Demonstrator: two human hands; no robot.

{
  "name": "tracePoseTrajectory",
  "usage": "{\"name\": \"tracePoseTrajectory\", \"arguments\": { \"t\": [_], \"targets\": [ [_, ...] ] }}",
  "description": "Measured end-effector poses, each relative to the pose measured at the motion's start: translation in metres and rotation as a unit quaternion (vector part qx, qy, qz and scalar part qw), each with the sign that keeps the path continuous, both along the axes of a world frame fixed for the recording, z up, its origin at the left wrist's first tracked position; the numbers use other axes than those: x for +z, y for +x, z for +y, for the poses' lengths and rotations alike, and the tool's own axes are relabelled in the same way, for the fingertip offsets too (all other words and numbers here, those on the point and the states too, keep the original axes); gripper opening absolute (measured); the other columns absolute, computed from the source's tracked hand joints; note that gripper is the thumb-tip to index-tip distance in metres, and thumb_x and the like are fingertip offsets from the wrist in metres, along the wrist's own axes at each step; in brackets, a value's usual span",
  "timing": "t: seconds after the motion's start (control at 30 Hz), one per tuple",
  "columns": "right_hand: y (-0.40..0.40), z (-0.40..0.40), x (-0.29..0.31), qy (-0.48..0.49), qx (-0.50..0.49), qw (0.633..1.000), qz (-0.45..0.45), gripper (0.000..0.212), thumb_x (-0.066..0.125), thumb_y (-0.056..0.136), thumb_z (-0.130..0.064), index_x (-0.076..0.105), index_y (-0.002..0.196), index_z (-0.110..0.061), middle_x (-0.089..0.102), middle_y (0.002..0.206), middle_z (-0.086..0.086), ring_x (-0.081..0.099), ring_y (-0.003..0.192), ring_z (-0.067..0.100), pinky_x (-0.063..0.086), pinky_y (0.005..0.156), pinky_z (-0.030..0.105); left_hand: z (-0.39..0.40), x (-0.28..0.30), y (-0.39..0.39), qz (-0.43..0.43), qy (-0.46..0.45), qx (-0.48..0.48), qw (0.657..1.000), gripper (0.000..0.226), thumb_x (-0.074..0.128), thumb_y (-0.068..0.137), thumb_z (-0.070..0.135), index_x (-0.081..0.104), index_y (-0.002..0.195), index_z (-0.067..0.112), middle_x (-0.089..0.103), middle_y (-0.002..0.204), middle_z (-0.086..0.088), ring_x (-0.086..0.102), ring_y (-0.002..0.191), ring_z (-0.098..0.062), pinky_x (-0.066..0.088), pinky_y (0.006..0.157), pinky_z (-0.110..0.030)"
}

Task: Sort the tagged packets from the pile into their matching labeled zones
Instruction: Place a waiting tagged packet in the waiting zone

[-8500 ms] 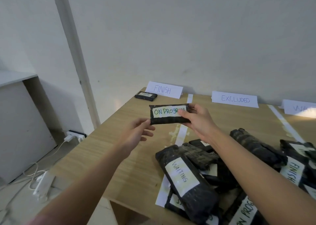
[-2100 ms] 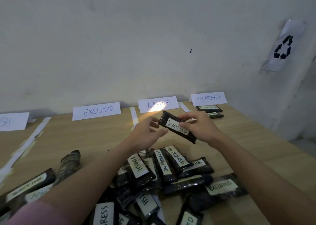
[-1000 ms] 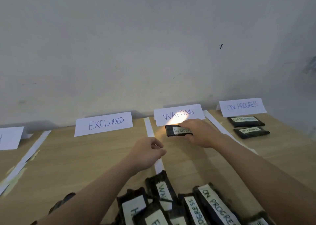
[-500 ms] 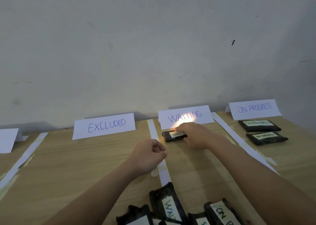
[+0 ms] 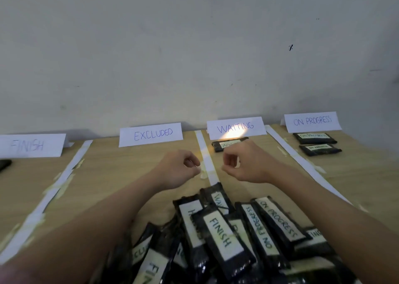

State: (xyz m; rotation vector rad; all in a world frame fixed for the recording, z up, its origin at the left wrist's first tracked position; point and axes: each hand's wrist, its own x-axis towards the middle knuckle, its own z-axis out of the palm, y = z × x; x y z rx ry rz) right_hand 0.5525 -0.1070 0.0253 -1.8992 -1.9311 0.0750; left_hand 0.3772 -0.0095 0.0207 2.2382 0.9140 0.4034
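Both hands hang empty above the pile: left hand and right hand, fingers loosely curled, gripping nothing. WAITING packet lies flat beyond the pile, just in front of the WAITING sign. 2 ON PROGRESS packets sit far right of the pile.

Your pile nearest you on tabletop. Behind it, signs left to right: FINISH, EXCLUDED, WAITING, ON PROGRESS. One packet before WAITING.
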Motion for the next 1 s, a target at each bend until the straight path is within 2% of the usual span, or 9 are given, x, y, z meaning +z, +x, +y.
{"name": "tracePoseTrajectory", "arguments": {
  "t": [0.1,0.2,0.33,0.4,0.47,0.53,0.77,0.87,1.0],
  "targets": [
    [-0.022,-0.013,-0.002,-0.067,-0.019,0.997,0.011,0.009,0.065,0.082,-0.025,0.060,0.079,-0.018,0.063,0.081,-0.003,0.058,0.078,0.015,0.052,0.075,0.033,-0.011,0.005,-0.019,0.003,0.016,0.003,1.000,0.009,0.062,0.084,0.017,0.063,0.092,0.015,0.066,0.087,-0.003,0.062,0.085,-0.018,0.043,0.064,-0.018],
    [-0.039,-0.018,-0.011,-0.165,-0.091,0.982,-0.011,0.023,0.059,0.087,-0.035,0.058,0.098,-0.014,0.059,0.097,0.002,0.055,0.090,0.019,0.047,0.080,0.032,-0.022,0.006,-0.032,0.004,0.024,-0.003,1.000,0.008,0.062,0.084,0.017,0.063,0.091,0.015,0.067,0.089,-0.006,0.063,0.088,-0.021,0.048,0.073,-0.024],
    [-0.055,-0.022,-0.023,-0.187,-0.165,0.965,0.079,0.036,0.060,0.087,-0.033,0.044,0.060,-0.015,0.042,0.062,-0.002,0.040,0.056,0.011,0.031,0.051,0.023,-0.036,0.004,-0.046,-0.007,0.025,-0.008,1.000,0.010,0.062,0.084,0.017,0.064,0.094,0.015,0.066,0.090,-0.005,0.064,0.088,-0.020,0.048,0.075,-0.023],
    [-0.058,-0.023,-0.025,-0.193,-0.186,0.952,0.145,0.032,0.065,0.084,-0.031,0.054,0.066,-0.006,0.052,0.065,0.004,0.050,0.062,0.016,0.037,0.053,0.024,-0.041,0.004,-0.050,-0.012,0.024,-0.007,1.000,0.012,0.062,0.085,0.016,0.064,0.096,0.013,0.066,0.091,-0.005,0.064,0.088,-0.019,0.047,0.072,-0.019],
    [-0.057,-0.027,-0.023,-0.192,-0.186,0.945,0.186,0.029,0.067,0.083,-0.029,0.066,0.085,0.000,0.065,0.083,0.010,0.060,0.079,0.021,0.047,0.067,0.029,-0.044,0.005,-0.053,-0.013,0.024,-0.007,1.000,0.015,0.061,0.085,0.017,0.064,0.098,0.012,0.065,0.092,-0.003,0.063,0.085,-0.015,0.046,0.070,-0.016],
    [-0.056,-0.030,-0.018,-0.163,-0.178,0.942,0.233,0.023,0.068,0.082,-0.025,0.068,0.093,-0.005,0.068,0.092,0.009,0.062,0.086,0.020,0.050,0.075,0.030,-0.046,0.006,-0.054,-0.014,0.032,-0.004,0.999,0.017,0.061,0.085,0.018,0.064,0.101,0.013,0.063,0.092,0.000,0.060,0.084,-0.012,0.045,0.067,-0.014],
    [-0.063,-0.042,0.013,0.029,-0.077,0.938,0.336,0.024,0.067,0.082,-0.013,0.068,0.104,-0.023,0.064,0.090,-0.006,0.062,0.085,0.015,0.054,0.071,0.028,-0.054,0.015,-0.046,-0.077,0.017,0.034,0.996,0.050,0.065,0.083,0.034,0.046,0.126,0.017,0.054,0.113,0.003,0.056,0.100,-0.015,0.042,0.077,-0.023],
    [-0.068,-0.043,0.019,0.072,-0.034,0.939,0.334,0.026,0.070,0.080,-0.016,0.069,0.104,-0.026,0.069,0.093,-0.001,0.066,0.085,0.016,0.057,0.073,0.028,-0.056,0.019,-0.044,-0.139,-0.016,0.018,0.990,0.031,0.061,0.087,0.031,0.056,0.115,0.020,0.063,0.102,0.005,0.060,0.091,-0.013,0.043,0.068,-0.019],
    [-0.066,-0.042,0.017,0.108,-0.063,0.939,0.319,0.050,0.080,0.069,-0.022,0.062,0.115,-0.022,0.065,0.101,0.000,0.063,0.094,0.015,0.054,0.082,0.031,-0.052,0.019,-0.043,-0.207,-0.108,0.041,0.971,0.012,0.055,0.091,0.023,0.064,0.097,0.019,0.070,0.091,0.001,0.065,0.084,-0.011,0.048,0.072,-0.024]
  ]
}}
